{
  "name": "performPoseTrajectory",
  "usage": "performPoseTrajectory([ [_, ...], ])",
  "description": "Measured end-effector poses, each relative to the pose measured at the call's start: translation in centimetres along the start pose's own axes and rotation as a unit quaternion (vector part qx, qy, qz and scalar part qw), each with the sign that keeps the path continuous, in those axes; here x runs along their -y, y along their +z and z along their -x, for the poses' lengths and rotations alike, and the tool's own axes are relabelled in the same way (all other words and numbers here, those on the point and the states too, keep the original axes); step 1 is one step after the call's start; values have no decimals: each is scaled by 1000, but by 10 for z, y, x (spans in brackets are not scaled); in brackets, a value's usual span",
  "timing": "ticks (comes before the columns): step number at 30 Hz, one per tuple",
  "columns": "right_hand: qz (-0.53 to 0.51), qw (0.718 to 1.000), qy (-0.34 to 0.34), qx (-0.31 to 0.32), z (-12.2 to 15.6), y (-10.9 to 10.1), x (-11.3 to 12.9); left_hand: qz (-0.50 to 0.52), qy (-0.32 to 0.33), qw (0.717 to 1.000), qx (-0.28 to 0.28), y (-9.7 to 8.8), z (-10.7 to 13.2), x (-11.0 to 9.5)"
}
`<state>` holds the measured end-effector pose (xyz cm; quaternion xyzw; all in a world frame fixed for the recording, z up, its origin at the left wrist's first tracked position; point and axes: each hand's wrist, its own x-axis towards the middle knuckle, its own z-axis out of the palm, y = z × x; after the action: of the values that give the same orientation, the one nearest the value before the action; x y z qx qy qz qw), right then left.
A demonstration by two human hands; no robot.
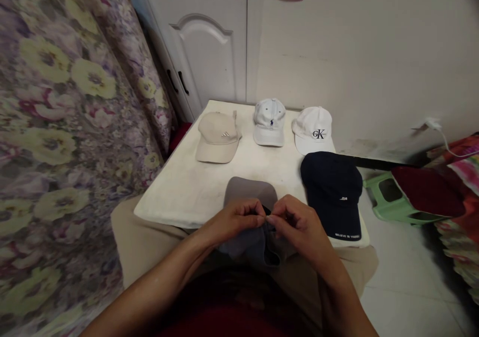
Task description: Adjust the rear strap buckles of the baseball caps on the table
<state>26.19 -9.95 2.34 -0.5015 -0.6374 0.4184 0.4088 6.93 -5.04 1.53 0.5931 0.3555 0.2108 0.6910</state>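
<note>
A grey cap (249, 190) lies at the near edge of a small white table (187, 187), its brim pointing away from me. My left hand (235, 220) and my right hand (295, 225) meet over its back, both pinching the dark strap at the cap's rear opening. On the table lie other caps: a beige one (217, 137) at the far left, a white one with a small logo (268, 121), a white one with black letters (313, 128), and a navy one (333, 190) just right of my right hand.
A flowered cloth (63, 127) hangs along the left. A white cabinet door (202, 43) and a white wall stand behind the table. A green plastic stool (389, 197) with a dark red cushion sits on the floor at right.
</note>
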Motion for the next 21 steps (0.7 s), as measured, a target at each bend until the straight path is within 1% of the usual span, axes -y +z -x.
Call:
performPoseTrajectory([
  [3,-13,1000,-4,-6,3,1,-3,-8,7,1000,-1,0,0,0],
  [8,-12,998,-58,2,10,-4,0,14,22,1000,-2,2,2,-3],
  [12,-8,999,-45,20,14,-9,0,19,12,1000,-1,2,1,-3],
  [15,4,999,-38,11,15,-9,-2,13,14,1000,-2,1,1,-2],
  [21,55,995,-79,-15,14,-7,-8,3,11,1000,-5,3,1,-5],
])
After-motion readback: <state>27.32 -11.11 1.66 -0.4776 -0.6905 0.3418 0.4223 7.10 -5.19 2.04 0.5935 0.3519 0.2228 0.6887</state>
